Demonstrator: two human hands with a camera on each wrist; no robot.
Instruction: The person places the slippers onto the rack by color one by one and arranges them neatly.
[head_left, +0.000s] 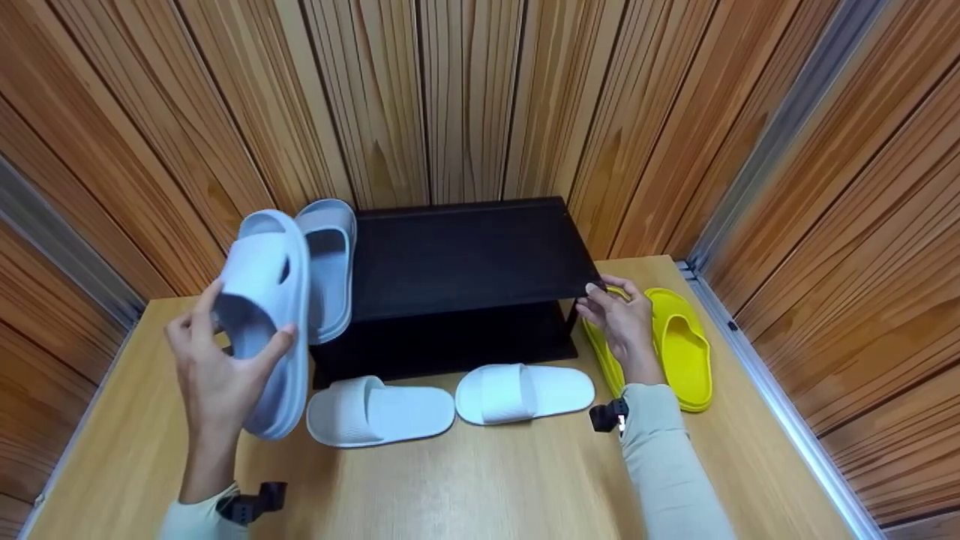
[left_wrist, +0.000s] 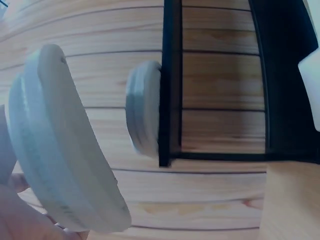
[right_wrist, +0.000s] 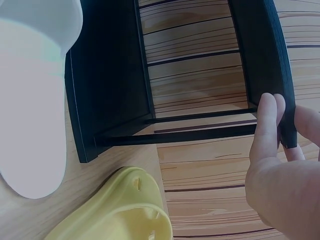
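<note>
Head view: "Holding what?"
"My left hand (head_left: 216, 367), spread wide, grips a blue slipper (head_left: 259, 262), probably for tilting it, near the black rack (head_left: 465, 262); my right hand (head_left: 624, 319) pinches the rack's corner, perhaps steadying it."
"The other slipper (head_left: 327, 289)?"
"On the rack's left end."

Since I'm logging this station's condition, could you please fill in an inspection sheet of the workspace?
Surface: wood-look panel, bearing the rack.
Job's things: blue slipper, held up; its mate on the rack's left end.
Clutter: white slippers in front of the rack; yellow slippers at its right.
Hands: left hand grips the blue slipper; right hand pinches the rack's front right corner.
Cables: nothing seen.
Surroundings: wood-look walls; metal strips along the side edges.
</note>
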